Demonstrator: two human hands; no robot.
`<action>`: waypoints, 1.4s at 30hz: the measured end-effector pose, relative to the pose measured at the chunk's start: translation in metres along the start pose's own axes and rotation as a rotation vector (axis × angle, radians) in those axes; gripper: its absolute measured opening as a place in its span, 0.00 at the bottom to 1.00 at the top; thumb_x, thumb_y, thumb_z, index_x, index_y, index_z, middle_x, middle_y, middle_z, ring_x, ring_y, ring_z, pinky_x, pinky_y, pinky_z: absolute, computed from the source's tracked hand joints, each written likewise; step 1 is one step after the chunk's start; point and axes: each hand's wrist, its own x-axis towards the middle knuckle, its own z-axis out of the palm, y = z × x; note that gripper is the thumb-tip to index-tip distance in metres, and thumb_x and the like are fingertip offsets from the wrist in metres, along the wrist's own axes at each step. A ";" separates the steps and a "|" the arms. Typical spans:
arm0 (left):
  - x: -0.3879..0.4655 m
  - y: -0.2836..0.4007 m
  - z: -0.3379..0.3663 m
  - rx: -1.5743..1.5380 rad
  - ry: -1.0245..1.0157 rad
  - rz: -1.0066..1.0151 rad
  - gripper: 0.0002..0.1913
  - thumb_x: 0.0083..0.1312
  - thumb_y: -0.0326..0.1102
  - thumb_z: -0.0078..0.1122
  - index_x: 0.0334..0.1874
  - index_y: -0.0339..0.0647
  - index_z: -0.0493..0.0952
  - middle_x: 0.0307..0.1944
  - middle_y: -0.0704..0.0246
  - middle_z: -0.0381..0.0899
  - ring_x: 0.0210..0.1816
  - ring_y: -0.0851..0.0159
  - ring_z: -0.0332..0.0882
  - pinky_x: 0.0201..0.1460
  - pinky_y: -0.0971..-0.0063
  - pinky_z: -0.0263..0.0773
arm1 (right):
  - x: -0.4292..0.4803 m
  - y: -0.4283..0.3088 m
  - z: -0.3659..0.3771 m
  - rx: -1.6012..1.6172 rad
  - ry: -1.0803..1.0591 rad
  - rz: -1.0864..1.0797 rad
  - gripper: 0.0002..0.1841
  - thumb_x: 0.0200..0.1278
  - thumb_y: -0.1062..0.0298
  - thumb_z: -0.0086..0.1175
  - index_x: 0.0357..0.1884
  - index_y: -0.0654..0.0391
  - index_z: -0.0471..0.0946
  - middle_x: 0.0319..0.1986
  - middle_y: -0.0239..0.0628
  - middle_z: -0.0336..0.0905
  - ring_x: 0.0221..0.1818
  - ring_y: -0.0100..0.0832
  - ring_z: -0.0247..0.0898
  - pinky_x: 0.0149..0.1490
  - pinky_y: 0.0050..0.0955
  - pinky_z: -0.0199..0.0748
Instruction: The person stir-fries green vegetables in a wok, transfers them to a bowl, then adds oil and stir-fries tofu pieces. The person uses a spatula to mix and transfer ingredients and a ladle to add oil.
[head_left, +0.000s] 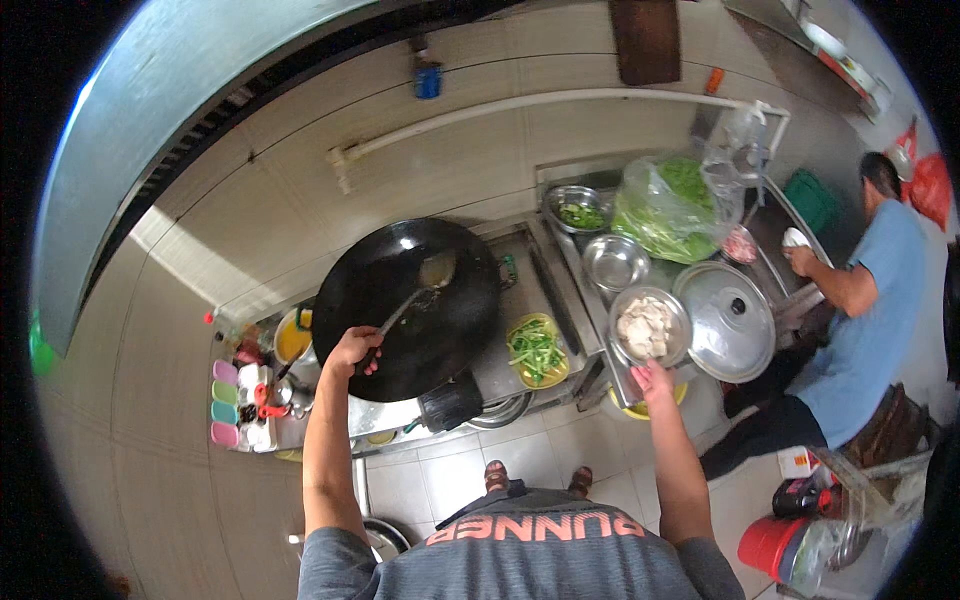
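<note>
My left hand (358, 349) grips the handle of a metal wok spatula or ladle (437, 271), whose broad head lies inside a large black wok (360, 292). A few small scraps lie in the wok beside it. On the right, my right hand (654, 381) holds the near rim of a steel bowl (681, 339) filled with pale, whitish food pieces (644, 327). This bowl is at the edge of the steel counter, between an empty steel bowl (616, 262) and a domed pot lid (731, 322) with a black knob.
A yellow dish of cut greens (537, 349) sits right of the wok. Bagged lettuce (667, 210), a bowl of chopped greens (580, 214) and pink meat (739, 245) stand farther back. Seasoning boxes (244, 405) line the left. A person in blue (862, 322) works at the sink.
</note>
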 end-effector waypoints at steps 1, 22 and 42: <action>0.006 -0.001 0.004 -0.114 0.011 0.013 0.10 0.66 0.33 0.53 0.46 0.37 0.74 0.21 0.67 0.73 0.13 0.67 0.71 0.12 0.73 0.66 | 0.001 -0.001 0.000 -0.012 0.062 -0.029 0.49 0.58 0.78 0.58 0.73 0.43 0.36 0.49 0.46 0.67 0.41 0.41 0.73 0.43 0.44 0.85; -0.177 -0.118 0.055 0.951 0.542 0.186 0.23 0.57 0.29 0.53 0.58 0.42 0.69 0.34 0.50 0.80 0.35 0.44 0.79 0.37 0.57 0.74 | -0.134 -0.056 -0.052 -0.232 -0.430 -0.439 0.36 0.53 0.84 0.47 0.68 0.55 0.60 0.54 0.34 0.72 0.53 0.26 0.72 0.50 0.24 0.76; -0.190 -0.142 -0.052 -0.127 0.172 0.157 0.17 0.70 0.33 0.50 0.59 0.38 0.66 0.17 0.74 0.65 0.10 0.76 0.60 0.08 0.79 0.54 | -0.261 0.122 0.100 0.046 -0.240 -0.170 0.40 0.53 0.82 0.48 0.70 0.43 0.56 0.45 0.33 0.75 0.34 0.25 0.73 0.30 0.30 0.76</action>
